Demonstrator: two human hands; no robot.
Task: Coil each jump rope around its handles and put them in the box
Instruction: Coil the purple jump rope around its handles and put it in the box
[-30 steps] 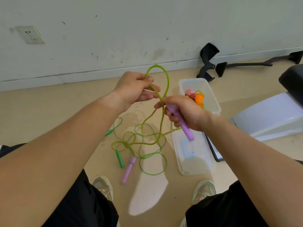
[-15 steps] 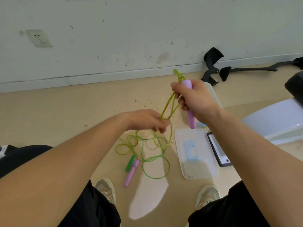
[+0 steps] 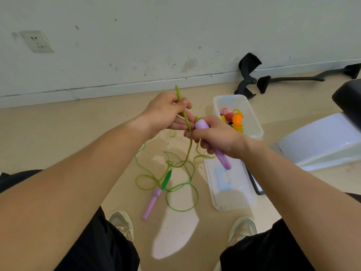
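Head view: I see the right hand (image 3: 216, 137) gripping a purple handle (image 3: 224, 161) just left of the box (image 3: 255, 122); the left hand (image 3: 166, 114) pinches the green rope (image 3: 184, 113) further left of the box, with slack rope lying lower left of it

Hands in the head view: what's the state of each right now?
Left hand: pinching the yellow-green rope.
Right hand: gripping the purple handle.

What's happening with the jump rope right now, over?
Right hand grips purple plastic handle. Left hand pinches yellow-green cord. Rest tangled with green jump rope on floor. Clear plastic box open.
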